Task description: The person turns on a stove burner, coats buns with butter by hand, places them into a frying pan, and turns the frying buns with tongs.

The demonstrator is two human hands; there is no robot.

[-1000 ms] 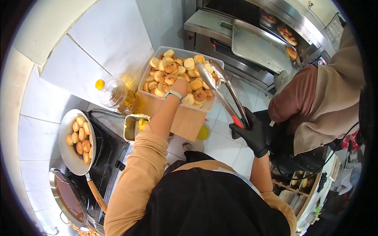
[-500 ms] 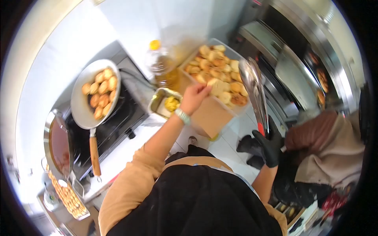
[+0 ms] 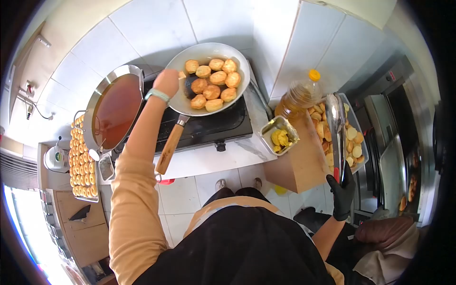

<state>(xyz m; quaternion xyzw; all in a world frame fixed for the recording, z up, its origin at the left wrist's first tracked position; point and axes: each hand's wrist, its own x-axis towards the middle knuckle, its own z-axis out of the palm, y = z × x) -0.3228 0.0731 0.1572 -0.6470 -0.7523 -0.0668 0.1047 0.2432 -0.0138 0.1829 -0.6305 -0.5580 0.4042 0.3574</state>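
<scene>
My left hand (image 3: 166,82), bare with a pale band at the wrist, is closed over the left rim of the frying pan (image 3: 207,112). A small edge of a bread round (image 3: 182,75) shows at its fingertips; the rest is hidden behind the hand. Several browned bread rounds (image 3: 218,78) lie in the pan, mostly on its right side, with dark oil at the left. My right hand (image 3: 343,194), in a black glove, grips metal tongs (image 3: 336,128) near their red part. The tongs point up, in front of a clear bin (image 3: 365,164) of toasted bread pieces.
A wide pot of reddish-brown liquid (image 3: 118,109) stands left of the pan by the black stove (image 3: 209,128). Beyond it is a tray of ring-shaped pastries (image 3: 83,161). An oil bottle (image 3: 297,97), a tin with yellow fat (image 3: 279,137) and a cardboard box (image 3: 299,173) are to the right.
My left hand has moved from the bread bin to the pan's left side, and the view has turned left. The tongs are still in my right hand.
</scene>
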